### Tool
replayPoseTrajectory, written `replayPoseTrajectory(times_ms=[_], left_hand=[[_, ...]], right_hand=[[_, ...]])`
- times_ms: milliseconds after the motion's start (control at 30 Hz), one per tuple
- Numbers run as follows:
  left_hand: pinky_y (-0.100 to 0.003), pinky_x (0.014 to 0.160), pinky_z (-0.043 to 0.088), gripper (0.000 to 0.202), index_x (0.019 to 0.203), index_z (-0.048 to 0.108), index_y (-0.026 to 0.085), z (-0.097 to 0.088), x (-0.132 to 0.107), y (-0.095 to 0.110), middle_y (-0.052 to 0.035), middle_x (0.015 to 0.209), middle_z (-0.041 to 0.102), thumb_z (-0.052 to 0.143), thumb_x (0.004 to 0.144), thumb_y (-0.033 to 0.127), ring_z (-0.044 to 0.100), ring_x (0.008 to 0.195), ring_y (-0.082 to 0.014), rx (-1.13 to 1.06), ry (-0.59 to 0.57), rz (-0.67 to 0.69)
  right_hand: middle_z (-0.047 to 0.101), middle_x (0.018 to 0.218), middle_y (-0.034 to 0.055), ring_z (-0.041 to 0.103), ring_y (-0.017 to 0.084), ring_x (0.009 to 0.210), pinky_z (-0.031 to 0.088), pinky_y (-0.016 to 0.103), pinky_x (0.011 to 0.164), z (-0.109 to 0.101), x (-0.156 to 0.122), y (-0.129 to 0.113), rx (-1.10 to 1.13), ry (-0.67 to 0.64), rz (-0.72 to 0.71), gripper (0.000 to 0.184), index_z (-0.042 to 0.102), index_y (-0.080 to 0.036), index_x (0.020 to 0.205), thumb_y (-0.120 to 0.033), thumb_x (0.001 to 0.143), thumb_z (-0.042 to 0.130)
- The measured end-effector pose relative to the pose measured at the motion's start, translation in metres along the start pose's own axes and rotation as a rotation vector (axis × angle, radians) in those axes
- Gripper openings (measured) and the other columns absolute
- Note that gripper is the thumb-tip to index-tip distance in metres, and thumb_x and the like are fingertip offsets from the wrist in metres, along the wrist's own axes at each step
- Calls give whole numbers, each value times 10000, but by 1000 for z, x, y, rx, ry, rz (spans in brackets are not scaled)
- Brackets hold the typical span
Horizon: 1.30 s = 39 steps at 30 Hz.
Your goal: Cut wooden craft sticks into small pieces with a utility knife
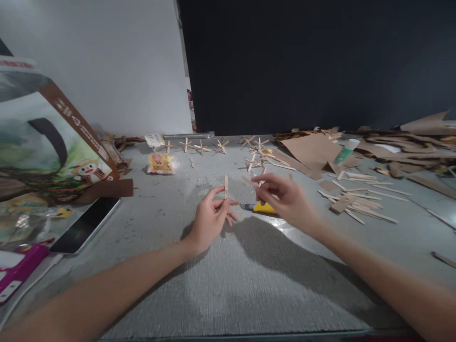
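Note:
Between the thumb and fingers of my left hand, a short flat wooden stick is pinched upright. My right hand is raised to the right of it, with thumb and index finger closed. A small pale stick, blurred by motion, pokes out from those fingertips. Below my right hand lies a yellow utility knife on the grey table, its blade pointing left and its handle partly hidden. Several small star-shaped pieces of crossed sticks stand or lie at the back of the table.
To the right are loose wooden sticks, brown paper and a green-and-white glue stick. A yellow packet sits back left. At left are a phone, a printed bag and a purple device with a white cable.

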<state>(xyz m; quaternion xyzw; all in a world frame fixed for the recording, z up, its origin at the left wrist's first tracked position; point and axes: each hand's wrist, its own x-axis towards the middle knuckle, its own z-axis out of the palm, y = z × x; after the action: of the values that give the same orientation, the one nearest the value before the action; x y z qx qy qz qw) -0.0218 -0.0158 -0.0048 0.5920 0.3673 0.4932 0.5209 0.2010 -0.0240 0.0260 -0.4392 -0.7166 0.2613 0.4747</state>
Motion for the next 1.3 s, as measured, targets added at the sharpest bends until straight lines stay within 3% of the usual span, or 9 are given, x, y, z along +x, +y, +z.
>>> replayPoseTrajectory(times_ms=[100,200,667,833,1133,1300], left_hand=[[-243,508,570,455,1310,550,144,1,-1,-1,-130,1020,823,684,955,394,763,637,-171,29,-5,7],[-236,533,589,430,1309,572,141,1,-3,0,-113,986,828,669,965,380,760,637,-161,88,-29,38],[-241,551,594,404,1346,577,160,1,-7,-1,-103,981,834,583,1018,397,733,617,-149,263,-55,117],[-241,579,573,353,1339,588,164,1,-9,2,-36,803,798,542,1032,332,698,568,-136,397,-59,147],[-230,575,517,353,1368,612,175,0,-12,1,-34,802,779,532,1037,269,681,602,-132,515,-71,227],[-258,662,546,340,1351,663,190,-2,-11,-2,-32,793,751,513,1059,276,686,650,-141,588,-65,281]], right_hand=[[730,744,26,702,188,688,535,315,672,23,-17,-20,24,0,1,234,707,-209,1078,-415,1000,630],[744,747,34,712,191,688,522,318,658,32,-23,-26,17,-24,49,215,720,-195,1044,-376,981,622],[614,624,-12,519,148,562,355,293,543,33,-19,-30,-63,-43,143,247,733,-187,949,-367,932,565],[680,698,21,556,151,605,376,292,569,35,-18,-28,-50,-42,137,274,729,-189,885,-389,956,555],[570,564,-17,443,123,506,330,279,498,32,-17,-35,56,-117,248,287,635,-211,715,-412,916,591],[575,542,-18,488,122,475,353,266,460,31,-18,-32,141,-140,325,315,587,-228,659,-430,896,636]])
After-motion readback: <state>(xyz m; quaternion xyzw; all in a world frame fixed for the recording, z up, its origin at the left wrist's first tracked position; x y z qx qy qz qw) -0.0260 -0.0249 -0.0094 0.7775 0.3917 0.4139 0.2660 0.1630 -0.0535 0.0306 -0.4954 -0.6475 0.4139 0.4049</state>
